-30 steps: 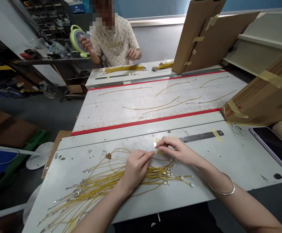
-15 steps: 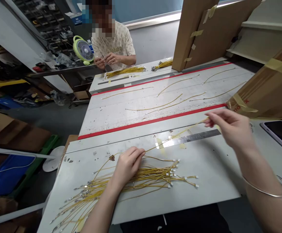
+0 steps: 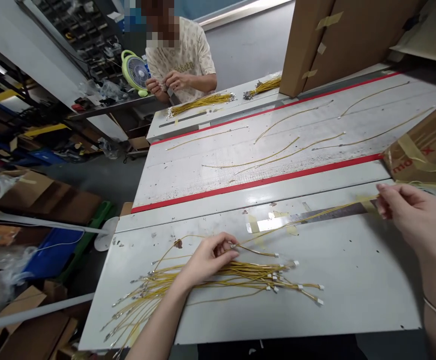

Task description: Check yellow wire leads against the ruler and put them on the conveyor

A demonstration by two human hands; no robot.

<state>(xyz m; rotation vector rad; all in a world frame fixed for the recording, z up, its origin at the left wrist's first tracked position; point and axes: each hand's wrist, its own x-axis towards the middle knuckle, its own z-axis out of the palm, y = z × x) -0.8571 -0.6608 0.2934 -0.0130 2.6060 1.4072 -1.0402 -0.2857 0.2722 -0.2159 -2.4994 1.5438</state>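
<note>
A bundle of yellow wires point(image 3: 210, 282) with white end connectors lies on the grey worktable point(image 3: 353, 290). My left hand point(image 3: 206, 257) rests on the bundle and pinches the metal end of one yellow wire point(image 3: 308, 217). That wire stretches taut to the right over a steel ruler point(image 3: 315, 217) taped to the table. My right hand point(image 3: 415, 217) pinches its other end near the ruler's right end.
A conveyor belt point(image 3: 278, 150) with red edges carries several single yellow wires. Beyond it a seated person point(image 3: 178, 55) handles wires at another table, by a green fan point(image 3: 135, 70). Cardboard boxes point(image 3: 424, 145) stand at the right and far back. Clutter fills the floor left.
My right hand has drawn one wire out of the bundle, moving right and stretching it along the ruler. My left hand stayed on the bundle, holding the wire's other end. The view shifted right.
</note>
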